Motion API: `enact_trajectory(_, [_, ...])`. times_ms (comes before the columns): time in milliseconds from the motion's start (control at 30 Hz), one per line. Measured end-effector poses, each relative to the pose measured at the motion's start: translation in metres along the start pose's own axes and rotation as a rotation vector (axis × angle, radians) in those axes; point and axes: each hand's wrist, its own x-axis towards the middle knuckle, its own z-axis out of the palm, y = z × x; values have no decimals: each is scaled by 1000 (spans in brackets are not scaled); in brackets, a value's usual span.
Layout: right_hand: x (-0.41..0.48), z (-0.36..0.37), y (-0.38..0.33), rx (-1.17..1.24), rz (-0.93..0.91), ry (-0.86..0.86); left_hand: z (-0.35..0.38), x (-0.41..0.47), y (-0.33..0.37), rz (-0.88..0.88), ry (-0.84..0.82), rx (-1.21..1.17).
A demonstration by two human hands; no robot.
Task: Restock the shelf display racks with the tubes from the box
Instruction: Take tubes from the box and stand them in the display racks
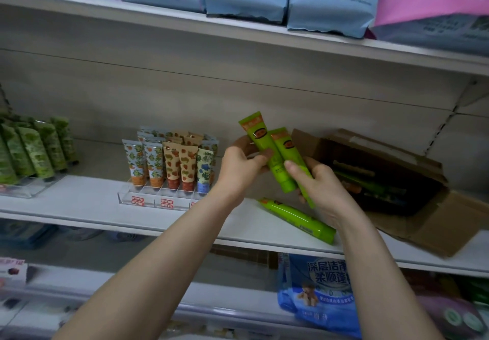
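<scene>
Left hand (242,166) pinches one green tube (260,138). Right hand (321,183) grips a second tube (287,145), the two touching, crimp ends toward 11 o'clock, caps down. Third tube (296,219) lies flat on the shelf (92,196), 6 o'clock of the hands. Open box (397,151) at 3 o'clock, tubes inside. Rack (127,196) of patterned tubes at 9 o'clock; green rack (26,188) further out at 9.

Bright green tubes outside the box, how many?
3: one tube in the left hand, one tube in the right hand, one tube lying on the white shelf. The brown cardboard box may hide more.
</scene>
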Motion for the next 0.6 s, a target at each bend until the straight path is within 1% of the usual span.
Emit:
enact_trajectory(133, [10, 11, -7, 69, 29, 2, -14, 4, 13, 33, -26, 5])
enact_trajectory(300, [27, 26, -16, 19, -40, 18, -42, 5, 38, 138, -16, 110])
enact_trajectory(433, [40, 42, -23, 58, -105, 37, -68, 2, 60, 178, 24, 162])
enact_trajectory(600, [59, 64, -24, 126, -143, 3, -92, -3, 75, 198, 82, 213])
